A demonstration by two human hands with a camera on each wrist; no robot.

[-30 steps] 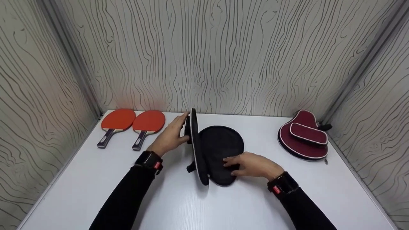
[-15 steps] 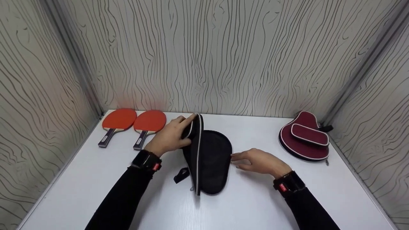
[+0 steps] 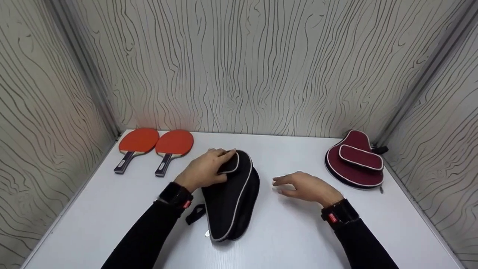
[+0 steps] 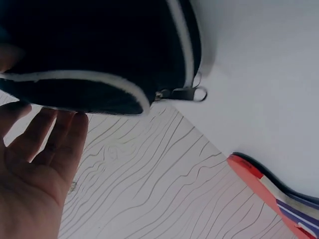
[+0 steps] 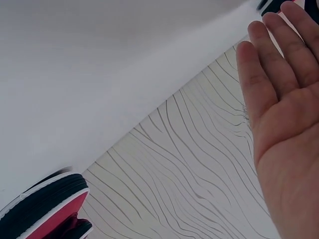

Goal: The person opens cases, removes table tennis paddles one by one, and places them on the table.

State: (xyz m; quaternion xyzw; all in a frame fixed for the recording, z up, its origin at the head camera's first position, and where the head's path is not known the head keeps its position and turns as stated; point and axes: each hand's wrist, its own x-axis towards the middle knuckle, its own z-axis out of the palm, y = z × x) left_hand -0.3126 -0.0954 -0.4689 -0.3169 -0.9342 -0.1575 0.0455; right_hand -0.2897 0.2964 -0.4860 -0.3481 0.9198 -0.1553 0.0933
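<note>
A black table tennis bat case (image 3: 224,201) with white piping lies on the white table, its upper cover tilted over the lower half with a gap along the right side. At the far end of the cover, my left hand (image 3: 203,170) grips the small raised pocket between thumb and fingers. The left wrist view shows the fingers (image 4: 65,142) at the pocket's edge and a zip pull (image 4: 182,94) beside it. To the right of the case, my right hand (image 3: 306,186) hovers above the table with extended fingers, touching nothing.
Two orange-red table tennis bats (image 3: 139,140) lie side by side at the back left. A dark red bat case (image 3: 354,175) with a pocket rests at the back right. Patterned walls (image 3: 239,67) enclose the table. A black strap (image 3: 196,214) sticks out left of the black case.
The black case's cover has swung from upright down to the right over its lower half. The case has shifted toward me and left. My right hand has left the case's inside and moved right.
</note>
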